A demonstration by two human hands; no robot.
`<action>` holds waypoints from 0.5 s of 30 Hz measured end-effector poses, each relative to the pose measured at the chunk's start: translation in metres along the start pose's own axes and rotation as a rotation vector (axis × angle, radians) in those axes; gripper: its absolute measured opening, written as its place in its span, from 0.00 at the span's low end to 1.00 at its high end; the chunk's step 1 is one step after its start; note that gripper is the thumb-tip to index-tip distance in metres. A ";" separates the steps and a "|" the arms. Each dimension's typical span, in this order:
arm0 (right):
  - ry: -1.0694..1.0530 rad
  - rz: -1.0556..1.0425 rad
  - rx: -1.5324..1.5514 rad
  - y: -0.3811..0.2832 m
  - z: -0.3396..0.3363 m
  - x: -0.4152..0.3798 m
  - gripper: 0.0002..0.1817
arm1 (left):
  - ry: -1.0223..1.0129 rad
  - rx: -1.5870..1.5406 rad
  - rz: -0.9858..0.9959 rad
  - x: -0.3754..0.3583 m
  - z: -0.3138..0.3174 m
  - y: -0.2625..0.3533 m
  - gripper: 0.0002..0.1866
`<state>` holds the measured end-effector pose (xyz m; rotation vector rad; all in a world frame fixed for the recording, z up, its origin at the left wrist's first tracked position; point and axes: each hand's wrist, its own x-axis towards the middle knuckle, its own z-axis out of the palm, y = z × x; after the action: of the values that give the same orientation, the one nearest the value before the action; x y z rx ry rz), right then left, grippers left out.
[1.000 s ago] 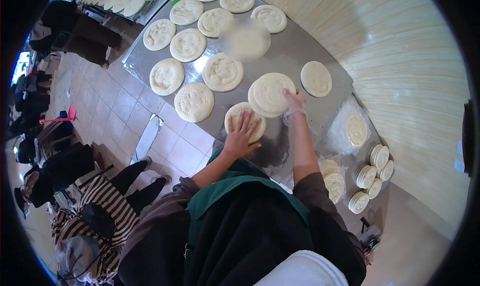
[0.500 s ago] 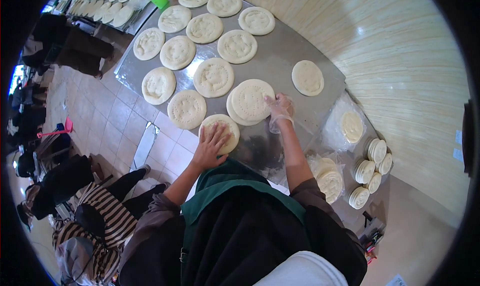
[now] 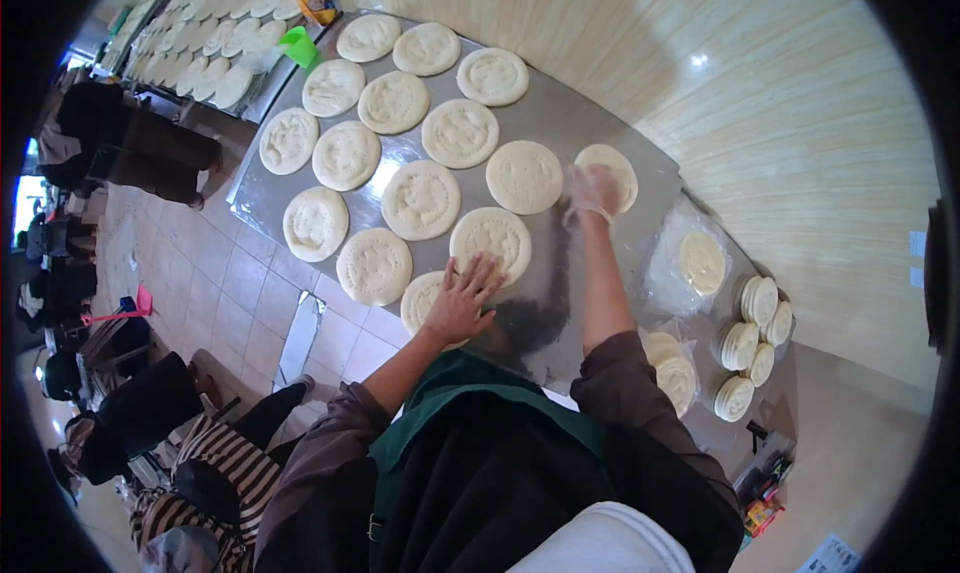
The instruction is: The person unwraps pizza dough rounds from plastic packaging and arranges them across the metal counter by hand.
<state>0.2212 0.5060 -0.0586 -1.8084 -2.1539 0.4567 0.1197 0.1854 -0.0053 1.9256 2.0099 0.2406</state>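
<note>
My left hand (image 3: 466, 299) lies with its fingers spread on the near edge of a round flat dough disc (image 3: 492, 235) dotted with small holes. Its wrist side covers part of another dough disc (image 3: 420, 301) at the table's near edge. My right hand (image 3: 594, 190), in a clear plastic glove, is over the lower left part of a dough disc (image 3: 615, 168) on the right. Motion smears its fingers, so their grip does not show. Between the two hands, a little farther off, a dough disc (image 3: 524, 177) lies flat by itself.
More dough discs lie in rows across the metal table (image 3: 540, 308). Bagged discs (image 3: 702, 263) and small stacks (image 3: 740, 345) are at the right, beside the wall (image 3: 780, 103). A green cup (image 3: 298, 47) stands at the far left. People are on the left.
The top disc of an overlapping pair now lies apart, farther away. My right hand has left it for the disc on the right. My left hand has moved forward onto the pair's lower disc.
</note>
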 end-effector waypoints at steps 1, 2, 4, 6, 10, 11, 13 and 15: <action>0.245 0.012 -0.070 0.017 0.003 0.008 0.41 | 0.006 0.005 0.003 0.001 0.000 -0.001 0.38; 0.159 0.161 -0.103 0.023 -0.005 0.015 0.44 | 0.006 0.007 0.009 -0.001 0.000 0.000 0.37; -0.011 0.464 -0.166 0.026 -0.028 0.027 0.51 | 0.007 0.013 0.002 -0.001 -0.001 0.001 0.36; -0.071 0.459 -0.076 0.023 -0.032 0.032 0.56 | 0.007 0.016 -0.001 0.000 -0.001 0.001 0.35; -0.094 0.453 -0.118 0.007 -0.004 0.067 0.55 | 0.006 0.005 -0.003 0.000 0.001 0.000 0.34; -0.069 0.439 -0.083 -0.002 -0.002 0.074 0.48 | 0.003 0.004 0.002 0.001 0.001 -0.001 0.34; 0.048 0.420 -0.028 -0.011 0.024 0.098 0.37 | -0.003 -0.011 0.001 0.001 0.003 -0.002 0.34; 0.128 0.452 0.089 -0.018 0.053 0.127 0.34 | -0.008 -0.022 -0.003 0.003 0.004 -0.001 0.35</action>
<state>0.1611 0.6256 -0.0970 -2.2055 -1.6095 0.5085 0.1197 0.1880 -0.0097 1.9079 1.9968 0.2529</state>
